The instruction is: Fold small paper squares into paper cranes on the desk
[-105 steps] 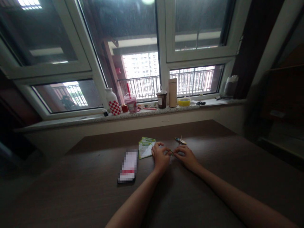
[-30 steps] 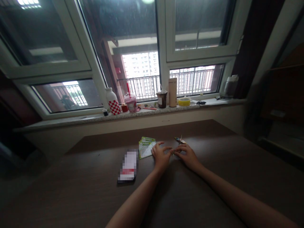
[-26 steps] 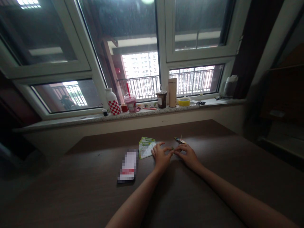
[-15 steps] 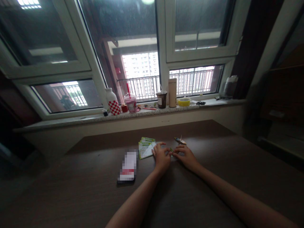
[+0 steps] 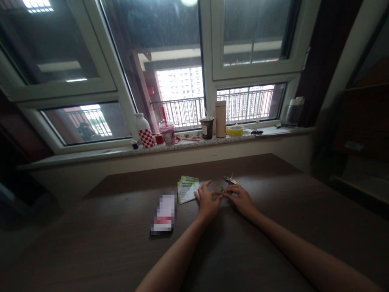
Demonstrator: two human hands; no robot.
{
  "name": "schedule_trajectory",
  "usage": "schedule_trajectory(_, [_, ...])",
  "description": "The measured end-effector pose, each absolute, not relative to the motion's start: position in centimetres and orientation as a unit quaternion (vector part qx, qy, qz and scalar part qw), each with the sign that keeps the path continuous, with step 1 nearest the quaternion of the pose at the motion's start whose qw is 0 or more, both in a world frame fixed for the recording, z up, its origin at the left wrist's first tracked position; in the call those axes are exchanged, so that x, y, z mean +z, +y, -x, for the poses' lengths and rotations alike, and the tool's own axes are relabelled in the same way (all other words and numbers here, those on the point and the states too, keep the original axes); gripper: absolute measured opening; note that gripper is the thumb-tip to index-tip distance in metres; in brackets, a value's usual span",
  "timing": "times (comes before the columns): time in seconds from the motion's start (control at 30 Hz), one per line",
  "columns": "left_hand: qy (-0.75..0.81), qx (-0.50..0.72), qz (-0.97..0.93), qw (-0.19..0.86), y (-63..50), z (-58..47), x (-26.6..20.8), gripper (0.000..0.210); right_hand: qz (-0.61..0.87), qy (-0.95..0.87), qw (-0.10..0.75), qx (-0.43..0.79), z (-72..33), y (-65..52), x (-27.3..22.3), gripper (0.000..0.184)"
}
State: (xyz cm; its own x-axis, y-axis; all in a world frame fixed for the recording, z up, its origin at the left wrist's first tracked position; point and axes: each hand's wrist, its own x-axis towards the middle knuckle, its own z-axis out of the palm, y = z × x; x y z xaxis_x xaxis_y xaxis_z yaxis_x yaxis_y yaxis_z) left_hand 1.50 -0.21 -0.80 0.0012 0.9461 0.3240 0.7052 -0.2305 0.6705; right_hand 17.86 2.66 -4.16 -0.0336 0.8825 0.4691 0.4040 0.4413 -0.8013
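Both my hands rest on a dark wooden table, fingertips meeting over a small green folded paper piece. My left hand pinches its left side, and my right hand pinches its right side. Most of the piece is hidden by my fingers. A finished small folded paper figure lies just beyond my right hand. A stack of green-and-white paper sheets lies to the left of my left hand.
A phone lies face up left of the sheets. On the stone windowsill stand a red-checked bottle, a pink cup, a dark cup, a tan flask and a yellow tape roll.
My fingers have shifted slightly on the small paper piece, and both hands have stayed in the same spot. Nothing else has moved.
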Motion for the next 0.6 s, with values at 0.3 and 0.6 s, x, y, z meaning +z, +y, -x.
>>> schedule_trajectory(0.3, [0.611, 0.366, -0.69, 0.125, -0.22, -1.48, -0.66, 0.016, 0.471, -0.681, 0.497, 0.258, -17.51, 2.29, -4.05, 0.017])
schedule_trajectory(0.6, [0.611, 0.361, -0.689, 0.145, -0.19, -1.43, -0.85, 0.009, 0.488, -0.672, 0.507, 0.231, -17.86, 2.21, -3.61, 0.02])
